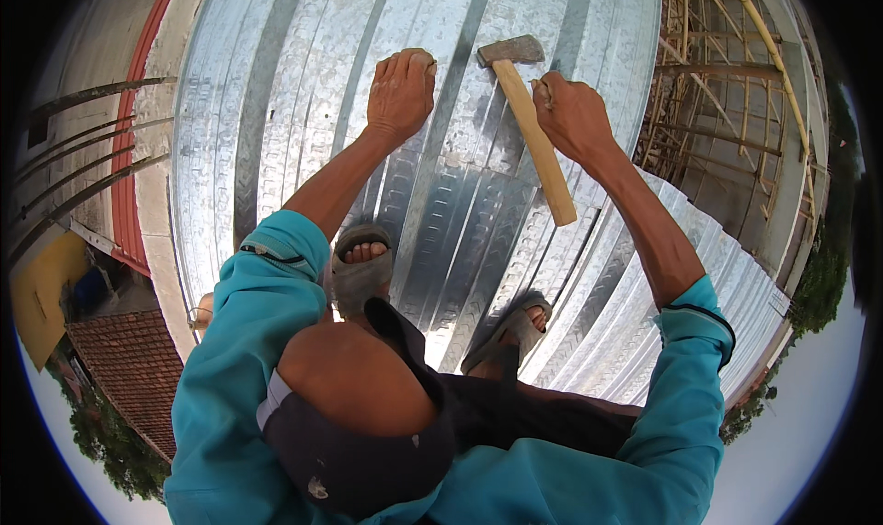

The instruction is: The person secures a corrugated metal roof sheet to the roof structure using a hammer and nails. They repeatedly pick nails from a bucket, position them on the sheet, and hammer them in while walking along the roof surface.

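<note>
My left hand [402, 93] is closed, knuckles up, above the ribbed metal roofing sheet [313, 111]. Whatever its curled fingers hold, if anything, is hidden. To the right, my right hand [575, 116] is also closed, thumb against the bent fingers, and I cannot make out anything in it. Between the two hands, nearest the right one, a hammer [536, 143] lies on the sheet, unheld. It has a dark metal head at the far end and a pale wooden handle slanting back toward me.
My sandalled feet [361, 272] stand on the sheets. A second corrugated sheet [681, 277] lies at the right. Beyond the right edge is bamboo scaffolding [727, 111]; along the left run a concrete ledge [156, 194] and a red strip [133, 157]. A tiled roof [129, 369] lies lower.
</note>
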### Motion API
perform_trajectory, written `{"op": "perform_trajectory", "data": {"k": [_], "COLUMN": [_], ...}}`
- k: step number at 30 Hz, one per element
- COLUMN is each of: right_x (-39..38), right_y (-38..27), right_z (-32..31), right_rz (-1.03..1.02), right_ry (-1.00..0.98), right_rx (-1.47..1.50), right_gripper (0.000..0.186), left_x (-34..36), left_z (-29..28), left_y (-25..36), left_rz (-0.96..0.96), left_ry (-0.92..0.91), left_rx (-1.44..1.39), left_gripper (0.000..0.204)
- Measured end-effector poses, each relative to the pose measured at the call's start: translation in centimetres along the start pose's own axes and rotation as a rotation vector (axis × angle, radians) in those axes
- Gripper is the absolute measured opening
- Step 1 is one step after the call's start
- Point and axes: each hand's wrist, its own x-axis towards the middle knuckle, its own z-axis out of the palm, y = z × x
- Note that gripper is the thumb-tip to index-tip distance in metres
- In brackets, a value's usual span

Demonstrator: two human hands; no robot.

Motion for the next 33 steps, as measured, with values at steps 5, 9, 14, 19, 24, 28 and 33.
{"op": "perform_trajectory", "data": {"k": [5,9,14,19,24,28,33], "right_x": [-1.8,-9.6,-10.4,-4.8,-1.6,-7.5,-12.8], "right_y": [7.9,6.6,2.6,2.0,0.0,-0.9,-3.5], "right_z": [-2.3,-0.6,2.5,9.3,5.8,7.8,6.6], "right_rz": [0.368,0.188,0.122,0.221,0.527,0.469,0.604], "right_ry": [-0.005,-0.731,-0.185,0.051,-0.404,-0.125,-0.200], "right_rx": [0.097,-0.099,-0.054,-0.009,0.619,0.895,1.081], "right_gripper": [0.039,0.052,0.049,0.051,0.049,0.051,0.057], "left_x": [-0.6,-1.6,-4.1,-7.9,-7.5,-7.6,-8.1], "left_z": [-0.4,0.2,-1.6,-1.5,-2.1,-2.5,-2.3], "left_y": [-0.2,-0.8,4.0,7.0,4.5,5.2,4.8], "left_rz": [-0.236,-0.269,-0.516,-0.384,-0.080,-0.077,-0.106], "left_ry": [0.086,0.217,0.141,-0.017,-0.165,-0.352,-0.355], "left_rx": [-0.053,-0.105,-0.451,-0.398,-0.129,0.000,0.113], "left_gripper": [0.012,0.014,0.016,0.019,0.013,0.012,0.014]}}
